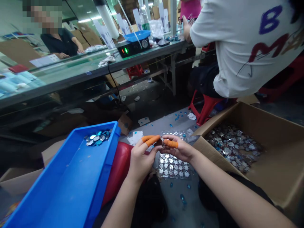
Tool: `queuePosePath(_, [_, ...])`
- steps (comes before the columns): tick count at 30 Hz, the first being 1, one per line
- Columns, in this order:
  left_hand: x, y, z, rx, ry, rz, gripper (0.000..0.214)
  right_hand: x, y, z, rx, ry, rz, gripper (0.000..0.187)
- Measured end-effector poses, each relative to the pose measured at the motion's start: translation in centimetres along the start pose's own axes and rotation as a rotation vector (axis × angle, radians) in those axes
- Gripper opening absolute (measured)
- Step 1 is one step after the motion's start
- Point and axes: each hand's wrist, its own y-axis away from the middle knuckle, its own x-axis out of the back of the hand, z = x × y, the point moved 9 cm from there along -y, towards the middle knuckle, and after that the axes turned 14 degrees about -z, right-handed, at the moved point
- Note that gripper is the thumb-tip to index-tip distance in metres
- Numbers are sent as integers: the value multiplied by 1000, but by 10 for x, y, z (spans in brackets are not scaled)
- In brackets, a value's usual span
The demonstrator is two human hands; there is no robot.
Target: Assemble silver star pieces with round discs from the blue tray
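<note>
My left hand (142, 157), with orange covers on some fingers, pinches a small round metal piece (162, 141). From the other side, my right hand (182, 150) grips the same piece with its own orange-covered finger. Fingers hide much of it, so its exact kind is unclear. Below my hands lies a clear plastic tray (159, 173) with rows of silver, star-edged pieces (173, 163). To the left, a long blue bin (68, 186) has shiny blue and silver round discs (97, 138) at its far end.
At right stands an open cardboard box (280, 152) with many silver pieces (234, 144). A red stool (118, 172) supports the blue bin. Blue bits (182, 199) litter the floor. A co-worker in a white shirt (237, 47) sits near the workbench (147, 53); another person is beyond it.
</note>
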Motion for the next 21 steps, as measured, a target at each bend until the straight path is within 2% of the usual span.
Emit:
queuePosePath(10, [-6,-3,-17,106,147,-95,19,5,1,5,-50,96,-27,43])
queuePosePath(15, [-10,-6,-12,92,79,-165,18,5,5,8,-86,97,-5,45])
queuePosePath(21, [-15,-9,-6,56,151,-221,18,0,11,11,-130,69,-39,43])
